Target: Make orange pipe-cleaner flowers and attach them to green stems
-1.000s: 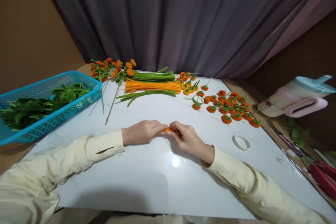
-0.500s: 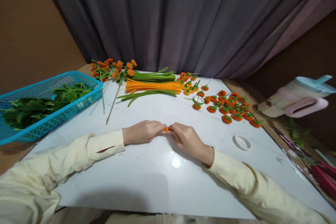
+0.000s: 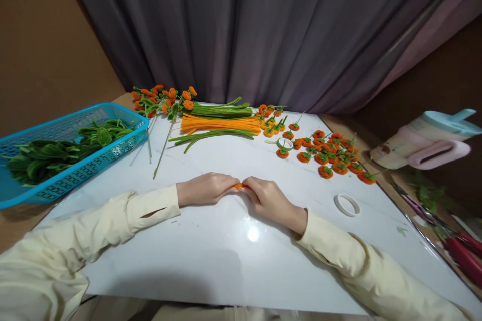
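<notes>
Orange piece [image 3: 238, 186]: centre, mostly covered, shape unclear. Curtain [image 3: 211, 25], dark grey, hangs behind everything. Table [image 3: 181, 261]: white, glossy, light glare near the middle. Basket [image 3: 98, 165]: blue, at left, holds leaves [image 3: 45, 160], green, looped, heaped. Left sleeve [image 3: 113, 225] and right sleeve [image 3: 361, 256]: cream, reach in from the lower corners. Tumbler [image 3: 401, 143]: pale, blue lid, pink handle, beyond the table's right edge.

Right hand [image 3: 273, 200]: fingers bent, pinching the orange piece's right end. Left hand [image 3: 207, 188]: flatter, fingertips gripping its left end. Hands just apart, piece spanning the gap.

Red-handled tool [image 3: 465, 261]: far right, cut off by the edge of view. Yellow-orange bundle [image 3: 222, 124]: beyond the hands, lying crosswise between rear green bundle [image 3: 218, 110] and front green bundle [image 3: 214, 135]. Flower bunch [image 3: 188, 105]: orange, back left, stems [image 3: 163, 150] pointing toward the person. Orange flowers [image 3: 326, 171]: scattered on the right, green-centred. Yellow flowers [image 3: 268, 132]: small group right of the bundles. White ring [image 3: 338, 206]: on the table, right of the right hand. Green ring [image 3: 285, 149]: smaller, among the flowers. Green scrap [image 3: 401, 231]: near the right edge.
</notes>
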Motion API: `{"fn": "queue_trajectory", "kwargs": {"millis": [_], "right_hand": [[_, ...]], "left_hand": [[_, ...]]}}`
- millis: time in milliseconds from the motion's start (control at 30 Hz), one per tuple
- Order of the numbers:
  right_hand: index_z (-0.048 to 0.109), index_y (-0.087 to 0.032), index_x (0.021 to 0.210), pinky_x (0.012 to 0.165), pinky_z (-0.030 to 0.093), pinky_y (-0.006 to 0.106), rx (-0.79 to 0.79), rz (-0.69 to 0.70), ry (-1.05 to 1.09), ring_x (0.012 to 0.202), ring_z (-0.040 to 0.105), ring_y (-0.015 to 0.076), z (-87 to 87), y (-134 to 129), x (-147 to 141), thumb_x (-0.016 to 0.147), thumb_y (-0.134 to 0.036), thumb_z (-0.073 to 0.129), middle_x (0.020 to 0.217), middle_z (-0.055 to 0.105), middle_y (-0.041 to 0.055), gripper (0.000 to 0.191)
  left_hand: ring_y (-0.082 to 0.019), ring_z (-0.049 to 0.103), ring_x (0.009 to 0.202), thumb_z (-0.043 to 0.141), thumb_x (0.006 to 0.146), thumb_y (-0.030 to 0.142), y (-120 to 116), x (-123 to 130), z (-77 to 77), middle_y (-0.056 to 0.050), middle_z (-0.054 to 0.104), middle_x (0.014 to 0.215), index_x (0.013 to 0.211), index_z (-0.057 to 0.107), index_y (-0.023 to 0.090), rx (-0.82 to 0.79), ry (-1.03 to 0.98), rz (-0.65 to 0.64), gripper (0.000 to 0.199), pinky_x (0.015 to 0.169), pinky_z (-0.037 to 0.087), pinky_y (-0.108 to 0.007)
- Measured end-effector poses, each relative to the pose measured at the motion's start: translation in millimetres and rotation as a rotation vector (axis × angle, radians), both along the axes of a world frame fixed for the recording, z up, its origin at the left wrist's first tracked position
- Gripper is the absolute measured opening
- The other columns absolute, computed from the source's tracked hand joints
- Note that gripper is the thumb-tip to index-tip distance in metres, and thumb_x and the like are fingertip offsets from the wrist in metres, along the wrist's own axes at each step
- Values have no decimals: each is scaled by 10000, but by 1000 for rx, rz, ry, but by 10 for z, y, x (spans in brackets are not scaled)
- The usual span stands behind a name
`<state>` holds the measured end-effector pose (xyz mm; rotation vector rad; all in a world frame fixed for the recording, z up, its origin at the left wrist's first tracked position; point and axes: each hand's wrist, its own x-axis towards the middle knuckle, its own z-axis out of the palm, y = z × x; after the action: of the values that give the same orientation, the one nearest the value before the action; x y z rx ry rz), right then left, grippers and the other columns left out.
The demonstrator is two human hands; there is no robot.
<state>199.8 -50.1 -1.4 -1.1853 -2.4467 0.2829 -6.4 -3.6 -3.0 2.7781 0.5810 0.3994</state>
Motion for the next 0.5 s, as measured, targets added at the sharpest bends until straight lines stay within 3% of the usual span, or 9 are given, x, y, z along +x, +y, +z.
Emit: {"fn": "queue_trajectory", "kwargs": {"millis": [500], "right_hand": [[497, -163, 869, 568, 347, 232, 13, 18, -24, 630, 540, 137, -16, 16, 13, 906, -168, 375, 785, 614, 48, 129]], "left_hand": [[-168, 618, 828, 273, 970, 371, 17, 6, 4, -69, 650, 962, 1038, 538, 159, -45, -17, 12, 346, 724, 441, -253]]}}
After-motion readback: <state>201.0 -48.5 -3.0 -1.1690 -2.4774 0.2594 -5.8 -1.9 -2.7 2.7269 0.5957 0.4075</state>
